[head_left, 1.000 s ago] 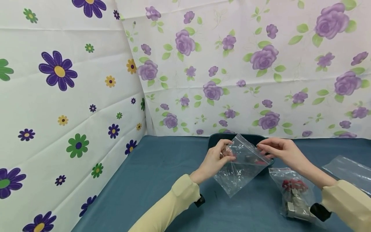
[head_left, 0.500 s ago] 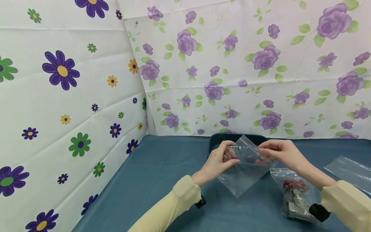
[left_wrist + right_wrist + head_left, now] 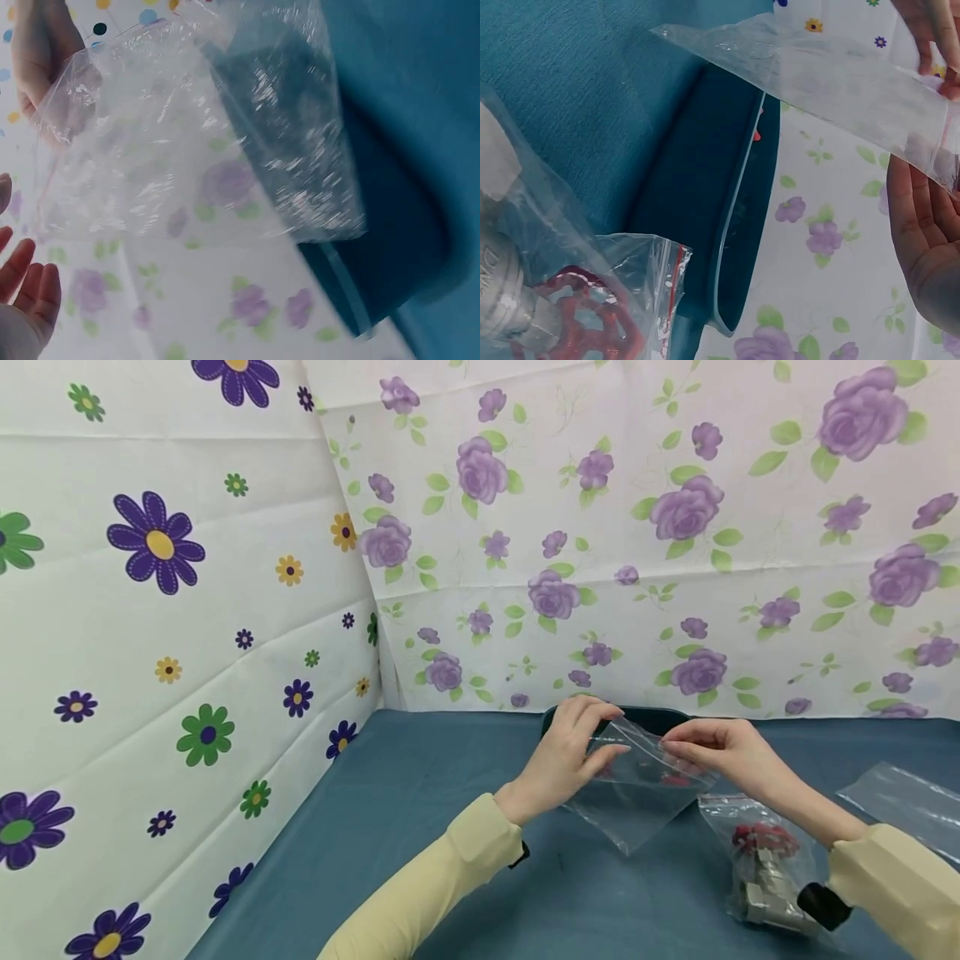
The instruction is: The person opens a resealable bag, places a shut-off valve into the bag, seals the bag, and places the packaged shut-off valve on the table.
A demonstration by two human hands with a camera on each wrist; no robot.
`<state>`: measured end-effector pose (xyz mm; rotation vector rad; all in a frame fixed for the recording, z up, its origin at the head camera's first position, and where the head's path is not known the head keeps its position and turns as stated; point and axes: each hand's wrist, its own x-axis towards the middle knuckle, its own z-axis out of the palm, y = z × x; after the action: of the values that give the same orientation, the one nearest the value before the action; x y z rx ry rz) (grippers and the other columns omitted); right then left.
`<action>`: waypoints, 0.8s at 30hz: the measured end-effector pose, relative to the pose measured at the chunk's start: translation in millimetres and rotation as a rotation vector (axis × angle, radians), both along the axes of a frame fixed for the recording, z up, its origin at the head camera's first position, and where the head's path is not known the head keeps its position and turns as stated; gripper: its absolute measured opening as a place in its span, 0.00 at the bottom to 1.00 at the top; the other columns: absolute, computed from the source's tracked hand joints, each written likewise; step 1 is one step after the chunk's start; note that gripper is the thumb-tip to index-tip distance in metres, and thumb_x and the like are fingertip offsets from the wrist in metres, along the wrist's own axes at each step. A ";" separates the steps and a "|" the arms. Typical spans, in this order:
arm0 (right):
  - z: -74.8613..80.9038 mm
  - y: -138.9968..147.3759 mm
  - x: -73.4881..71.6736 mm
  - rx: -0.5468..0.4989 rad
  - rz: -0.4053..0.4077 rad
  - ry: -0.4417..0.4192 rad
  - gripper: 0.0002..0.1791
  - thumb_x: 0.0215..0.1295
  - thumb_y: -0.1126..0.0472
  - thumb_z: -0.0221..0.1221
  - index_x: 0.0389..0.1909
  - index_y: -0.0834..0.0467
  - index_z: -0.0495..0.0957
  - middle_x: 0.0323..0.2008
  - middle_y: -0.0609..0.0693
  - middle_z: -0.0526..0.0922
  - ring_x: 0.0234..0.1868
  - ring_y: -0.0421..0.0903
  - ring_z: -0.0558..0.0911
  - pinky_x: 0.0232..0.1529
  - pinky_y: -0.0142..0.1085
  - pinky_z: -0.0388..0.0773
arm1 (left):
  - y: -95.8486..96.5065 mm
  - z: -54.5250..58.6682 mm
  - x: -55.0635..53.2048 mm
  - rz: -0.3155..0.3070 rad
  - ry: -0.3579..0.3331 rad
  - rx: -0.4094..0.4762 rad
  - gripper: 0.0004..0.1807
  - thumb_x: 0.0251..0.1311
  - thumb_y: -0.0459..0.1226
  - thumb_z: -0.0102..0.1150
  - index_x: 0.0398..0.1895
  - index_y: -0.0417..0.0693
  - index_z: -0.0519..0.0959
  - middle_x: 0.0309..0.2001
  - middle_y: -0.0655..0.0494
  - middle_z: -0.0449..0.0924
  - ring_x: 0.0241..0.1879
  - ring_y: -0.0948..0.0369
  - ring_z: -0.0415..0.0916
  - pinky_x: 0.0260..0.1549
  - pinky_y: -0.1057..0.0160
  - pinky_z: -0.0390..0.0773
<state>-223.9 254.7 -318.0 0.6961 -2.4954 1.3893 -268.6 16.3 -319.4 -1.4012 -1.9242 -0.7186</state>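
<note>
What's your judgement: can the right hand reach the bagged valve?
Probably yes: the bagged valve lies close by, nothing visibly between, though the right hand, pinching a clear bag, should release it first.

"What's the right hand (image 3: 930, 259) doing?"
"Holding the clear bag (image 3: 847, 86) by its zip end; the left hand (image 3: 934, 30) is close by."
"And the tray (image 3: 694, 180)?"
"By the tabletop's (image 3: 562, 67) edge, something red (image 3: 757, 136) inside."
"That valve (image 3: 536, 326)?"
"In a second bag (image 3: 660, 274), red wheel (image 3: 598, 330) toward the tray."

Looks like a makeshift work booth.
Screened with rose-print cloth (image 3: 637, 560) behind the blue-covered table (image 3: 435, 785), daisy-print cloth (image 3: 217, 610) left of it.
</note>
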 end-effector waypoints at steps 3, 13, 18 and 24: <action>1.0 -1.2 0.4 0.009 0.027 0.013 0.10 0.64 0.66 0.54 0.43 0.66 0.77 0.32 0.53 0.82 0.29 0.44 0.79 0.23 0.37 0.75 | 5.7 7.0 4.0 0.047 0.182 -0.084 0.19 0.54 0.38 0.63 0.47 0.40 0.70 0.44 0.49 0.68 0.47 0.56 0.64 0.55 0.66 0.57; 4.1 -6.8 5.2 0.044 0.064 0.038 0.10 0.63 0.68 0.54 0.44 0.66 0.77 0.35 0.53 0.81 0.34 0.42 0.80 0.29 0.36 0.77 | 8.7 9.8 10.0 0.110 0.351 -0.301 0.17 0.53 0.41 0.64 0.45 0.47 0.75 0.43 0.56 0.72 0.47 0.61 0.66 0.48 0.66 0.63; 6.3 -10.3 7.0 0.067 0.050 0.032 0.10 0.63 0.66 0.55 0.42 0.64 0.78 0.34 0.50 0.81 0.33 0.42 0.80 0.29 0.35 0.77 | 6.2 12.8 5.1 0.091 0.383 -0.344 0.08 0.55 0.40 0.62 0.37 0.51 0.78 0.36 0.59 0.71 0.39 0.63 0.67 0.42 0.68 0.64; 8.2 -14.6 9.6 0.136 -0.007 0.088 0.09 0.59 0.63 0.59 0.40 0.59 0.80 0.30 0.44 0.81 0.26 0.41 0.79 0.22 0.34 0.74 | 4.8 13.7 3.3 0.117 0.416 -0.311 0.04 0.59 0.39 0.58 0.28 0.53 0.79 0.30 0.60 0.70 0.32 0.65 0.67 0.36 0.69 0.63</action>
<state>-214.3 240.1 -309.8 0.7570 -2.5383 1.1679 -265.3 21.1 -305.7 -1.4661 -1.8093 -0.0583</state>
